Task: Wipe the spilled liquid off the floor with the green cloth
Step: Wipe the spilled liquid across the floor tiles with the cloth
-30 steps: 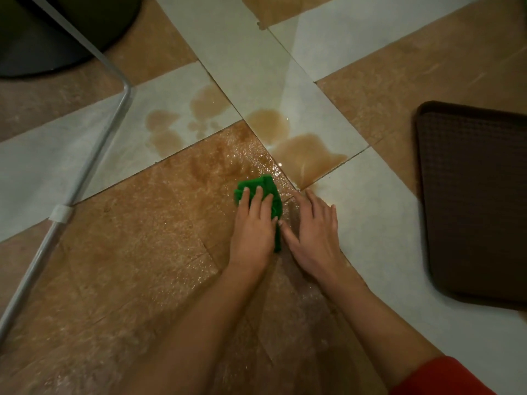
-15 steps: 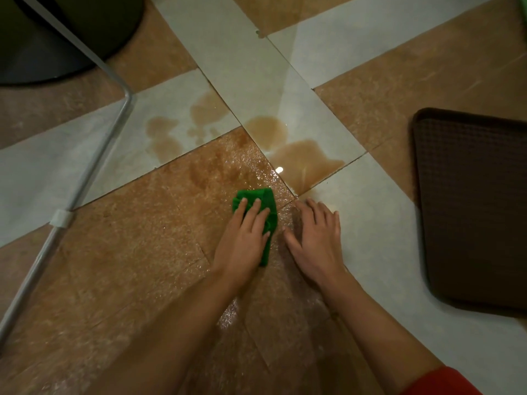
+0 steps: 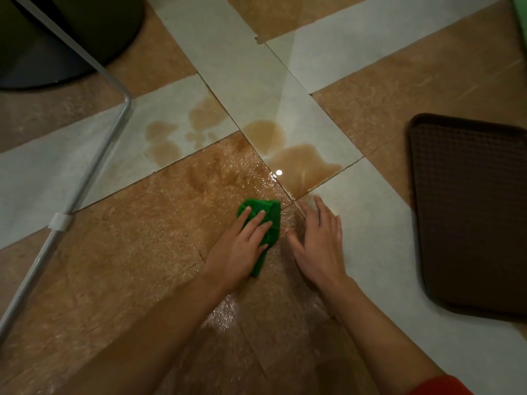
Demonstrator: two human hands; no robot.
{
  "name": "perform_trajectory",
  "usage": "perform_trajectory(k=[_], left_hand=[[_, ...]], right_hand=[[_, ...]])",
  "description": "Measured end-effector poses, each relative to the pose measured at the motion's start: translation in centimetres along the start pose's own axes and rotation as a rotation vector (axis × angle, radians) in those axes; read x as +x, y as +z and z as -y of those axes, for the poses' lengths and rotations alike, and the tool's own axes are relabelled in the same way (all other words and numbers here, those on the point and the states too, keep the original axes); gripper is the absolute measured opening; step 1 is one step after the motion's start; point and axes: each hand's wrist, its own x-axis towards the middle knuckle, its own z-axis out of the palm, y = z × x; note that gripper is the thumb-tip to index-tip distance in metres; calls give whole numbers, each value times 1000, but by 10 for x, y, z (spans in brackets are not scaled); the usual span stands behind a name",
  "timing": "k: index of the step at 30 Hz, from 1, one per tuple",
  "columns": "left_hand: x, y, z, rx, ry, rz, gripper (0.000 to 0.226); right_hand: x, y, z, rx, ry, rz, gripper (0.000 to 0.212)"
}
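Head view: flat left hand (image 3: pixel 242 249) presses green cloth (image 3: pixel 273 220), lengthwise toward spill (image 3: pixel 302 166); right hand (image 3: pixel 319 246) flat, empty.

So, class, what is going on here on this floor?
A person is wiping a spill. The left hand presses flat on the green cloth on the wet floor; the right hand rests flat on the tiles beside it. The brown puddles just ahead are not yet wiped.
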Motion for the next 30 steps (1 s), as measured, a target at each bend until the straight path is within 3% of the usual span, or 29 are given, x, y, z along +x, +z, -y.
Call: perform_trajectory(k=[2,7,9,13,20,25,30], left_hand=[[2,-3,13,31,-8,11,46],[31,-12,-16,-120,-352,-14,49],[30,-8,-34,-133,-290,12,50],[17,-8,-17,-45,1,90,51],[44,-6,-27,-46,-215,98,54],[18,-5,-18,-72,126,154,48],[31,-12,-7,-81,-123,72,50]], right_hand=[[-3,0,-4,-9,11,16,61],[-3,1,-9,-26,13,53,63],[-2,1,-8,-36,20,53,64],[-2,0,-8,-48,27,47,64],[1,-4,-7,6,38,5,63],[2,-5,-11,49,53,-28,60],[-3,-2,-11,4,3,20,60]])
